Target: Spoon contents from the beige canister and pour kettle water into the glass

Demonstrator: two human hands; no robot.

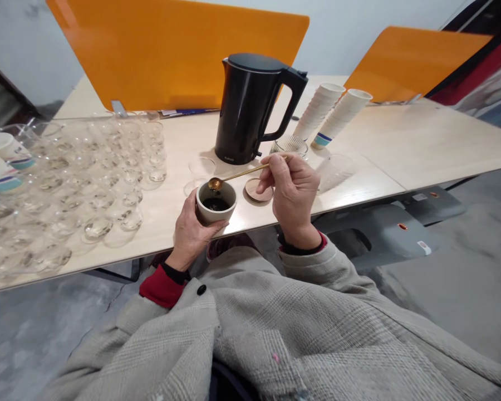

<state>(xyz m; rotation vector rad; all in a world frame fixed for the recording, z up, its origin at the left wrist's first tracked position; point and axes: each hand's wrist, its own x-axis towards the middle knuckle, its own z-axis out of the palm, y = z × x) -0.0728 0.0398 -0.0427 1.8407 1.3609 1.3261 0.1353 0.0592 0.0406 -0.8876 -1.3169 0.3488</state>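
My left hand [195,231] is wrapped round a pale cup [216,216] at the table's front edge, tilting it a little. Something dark lies inside the cup; I cannot make out what it is. Pinched in my right hand [294,192] is the thin handle of a gold spoon [250,171]. The spoon's bowl is just over the cup's rim, with a little dark matter at it. Under the spoon handle, a round wooden lid or coaster [259,190] lies on the table. Behind my right hand stands a ribbed glass [290,146], partly hidden.
A black electric kettle [248,106] stands behind the cup. Two leaning stacks of paper cups [343,118] are right of it. Many clear glasses [98,225] crowd the left of the wooden table [434,136]. Orange partitions [167,55] rise behind; grey chairs [376,234] are below.
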